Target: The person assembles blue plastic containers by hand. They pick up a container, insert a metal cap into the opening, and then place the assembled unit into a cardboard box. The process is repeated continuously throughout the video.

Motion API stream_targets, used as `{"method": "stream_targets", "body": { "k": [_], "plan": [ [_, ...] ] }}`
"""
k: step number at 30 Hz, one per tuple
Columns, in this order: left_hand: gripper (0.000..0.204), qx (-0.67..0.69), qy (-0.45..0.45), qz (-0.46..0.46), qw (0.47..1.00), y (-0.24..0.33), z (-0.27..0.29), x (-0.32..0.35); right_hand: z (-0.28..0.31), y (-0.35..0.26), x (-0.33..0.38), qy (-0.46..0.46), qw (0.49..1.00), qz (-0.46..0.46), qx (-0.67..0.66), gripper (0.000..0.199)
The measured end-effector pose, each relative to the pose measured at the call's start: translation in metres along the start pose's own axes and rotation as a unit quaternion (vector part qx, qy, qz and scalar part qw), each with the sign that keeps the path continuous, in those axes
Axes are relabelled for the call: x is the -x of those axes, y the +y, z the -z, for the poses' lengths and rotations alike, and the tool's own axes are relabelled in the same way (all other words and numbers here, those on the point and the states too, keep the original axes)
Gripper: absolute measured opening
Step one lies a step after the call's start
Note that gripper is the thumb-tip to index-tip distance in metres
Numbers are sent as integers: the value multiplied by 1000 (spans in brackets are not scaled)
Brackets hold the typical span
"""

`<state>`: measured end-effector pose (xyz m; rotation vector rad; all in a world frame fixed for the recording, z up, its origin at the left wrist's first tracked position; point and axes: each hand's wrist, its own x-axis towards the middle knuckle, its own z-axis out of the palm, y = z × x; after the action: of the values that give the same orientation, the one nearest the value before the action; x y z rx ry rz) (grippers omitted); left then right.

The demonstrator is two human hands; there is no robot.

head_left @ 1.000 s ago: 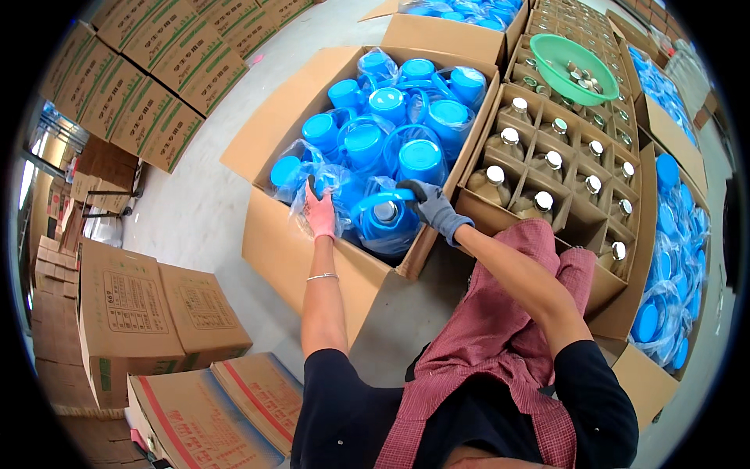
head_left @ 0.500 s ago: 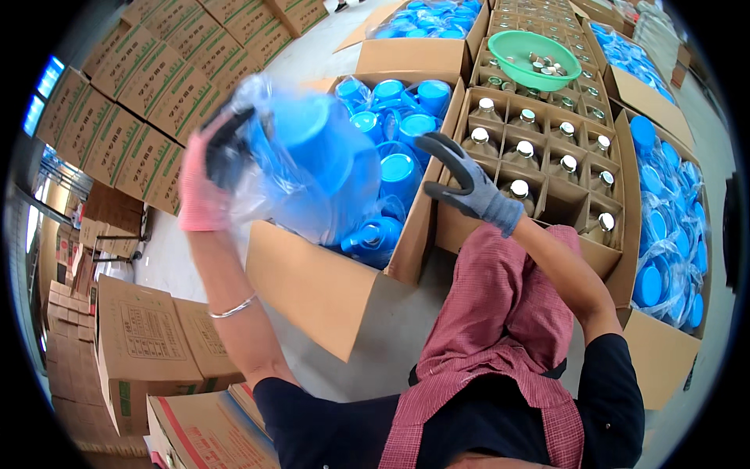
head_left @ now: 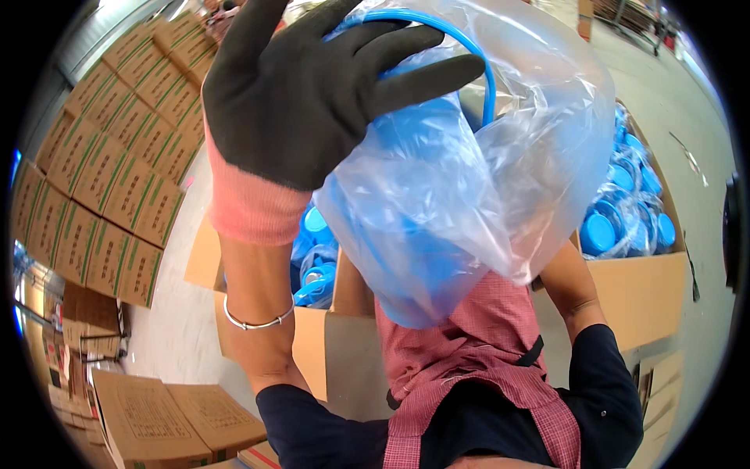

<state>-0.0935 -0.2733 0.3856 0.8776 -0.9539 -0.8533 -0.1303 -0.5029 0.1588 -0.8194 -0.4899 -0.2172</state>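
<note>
A large clear plastic bag (head_left: 547, 156) with a blue plastic vessel (head_left: 437, 234) inside hangs close in front of me, above my lap. A blue loop handle (head_left: 491, 86) curves across its top. My left hand (head_left: 305, 94), in a black-coated glove with a pink cuff, is raised at the bag's left side. Its fingers are spread and stretched out over the bag and across the handle, not closed around it. My right forearm (head_left: 569, 285) reaches up behind the bag, which hides the right hand and whatever it touches.
Left of the bag, an open carton (head_left: 312, 344) holds bagged blue vessels (head_left: 316, 227). At the right stands another open carton (head_left: 637, 301) with several blue-lidded vessels (head_left: 600, 233). Printed cartons (head_left: 117, 172) are stacked at the far left; more cartons (head_left: 164, 414) stand at the lower left.
The bagged blue vessel has come from above the left carton to close before me. My left hand has moved up and right and spread its fingers. My right hand has passed behind the bag.
</note>
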Motion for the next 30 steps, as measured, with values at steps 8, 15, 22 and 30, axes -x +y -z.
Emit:
{"method": "stream_targets", "body": {
  "k": [8,15,22,30],
  "plan": [
    [74,183,22,-133,974,-54,13,-23,28,22,54,139,973,-83,164,58],
    [68,251,103,-112,956,-145,15,11,27,34,82,158,949,-124,242,56],
    [72,-47,-139,112,983,-205,33,156,6,47,179,131,918,-224,300,55],
    [70,187,81,150,968,-240,176,253,31,15,291,-93,830,-454,309,62]
  ]
}}
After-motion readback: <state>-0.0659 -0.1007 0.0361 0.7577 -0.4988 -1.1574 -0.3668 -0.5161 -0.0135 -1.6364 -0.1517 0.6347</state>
